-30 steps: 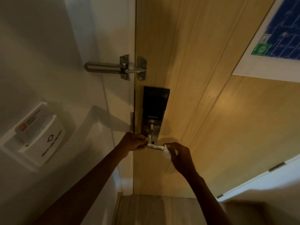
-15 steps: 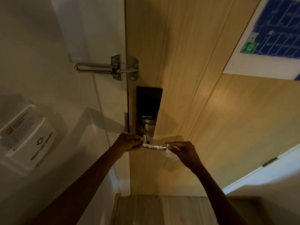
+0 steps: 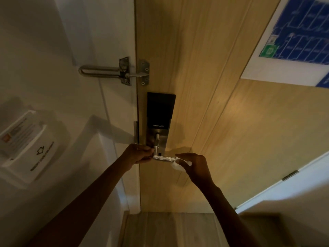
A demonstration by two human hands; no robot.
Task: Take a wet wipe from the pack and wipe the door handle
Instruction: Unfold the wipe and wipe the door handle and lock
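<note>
both arms outstretched, left hand [image 3: 138, 154] and right hand [image 3: 195, 168] clenched

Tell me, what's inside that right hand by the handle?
A crumpled white wet wipe shows in the right hand, at the door handle tip. Fingers cover the rest.

Head view: wooden door [image 3: 222, 122] with black-and-metal smart lock plate [image 3: 159, 118]; silver lever door handle [image 3: 162, 158] points right. Left hand [image 3: 138, 154] closed on the handle's pivot end; right hand [image 3: 195, 166] pinches a bunched white wet wipe [image 3: 178, 165] against the lever's free end. Swing-bar latch [image 3: 115, 71] above the lock, card holder [image 3: 26, 147] on the left wall, blue floor plan [image 3: 299, 38] upper right on the door.
</note>
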